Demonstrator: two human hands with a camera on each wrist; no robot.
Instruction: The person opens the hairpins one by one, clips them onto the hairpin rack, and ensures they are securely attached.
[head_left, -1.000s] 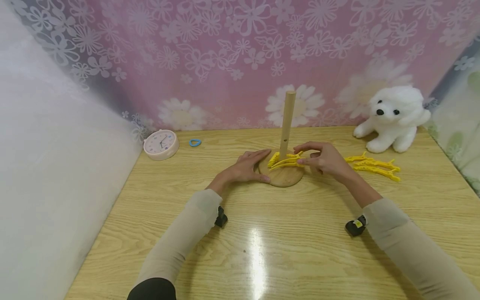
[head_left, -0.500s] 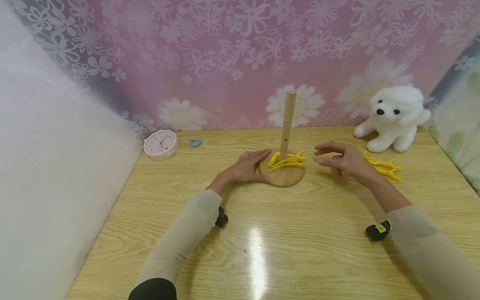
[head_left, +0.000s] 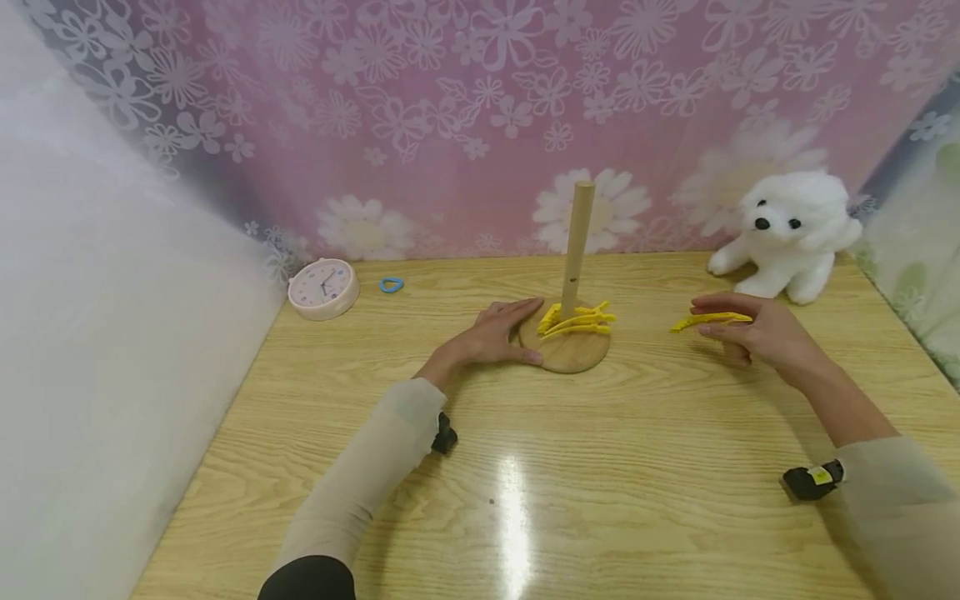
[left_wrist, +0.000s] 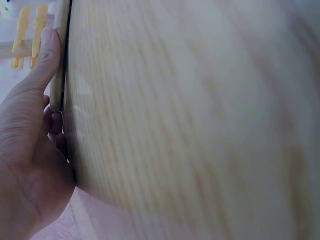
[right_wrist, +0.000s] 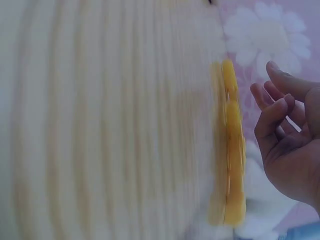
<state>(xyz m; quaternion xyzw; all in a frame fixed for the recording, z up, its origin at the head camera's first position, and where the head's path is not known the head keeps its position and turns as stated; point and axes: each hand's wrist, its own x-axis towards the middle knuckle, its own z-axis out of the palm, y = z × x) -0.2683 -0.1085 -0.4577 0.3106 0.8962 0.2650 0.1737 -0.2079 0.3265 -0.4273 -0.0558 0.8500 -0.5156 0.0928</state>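
My left hand (head_left: pixel 491 336) rests at the left rim of a round wooden base (head_left: pixel 573 357), its index finger and thumb stretched along opposite sides. An upright wooden post (head_left: pixel 578 237) rises from that base. Several yellow hair clips (head_left: pixel 577 320) lie on the base around the post's foot. Farther right, my right hand (head_left: pixel 776 337) is over more yellow hair clips (head_left: pixel 686 323) on the table and hides most of them in the head view. In the right wrist view, its loosely bent fingers (right_wrist: pixel 273 116) stand apart from the clips and hold nothing.
A pink alarm clock (head_left: pixel 323 289) and a small blue ring (head_left: pixel 391 285) sit at the back left of the wooden table (head_left: pixel 420 517). A white plush dog (head_left: pixel 795 233) sits at the back right. A flowered pink curtain (head_left: pixel 450 108) hangs behind.
My right hand has let go of a yellow hair clip at the wooden base and moved right, over the clips on the table. My left hand has stayed at the base.
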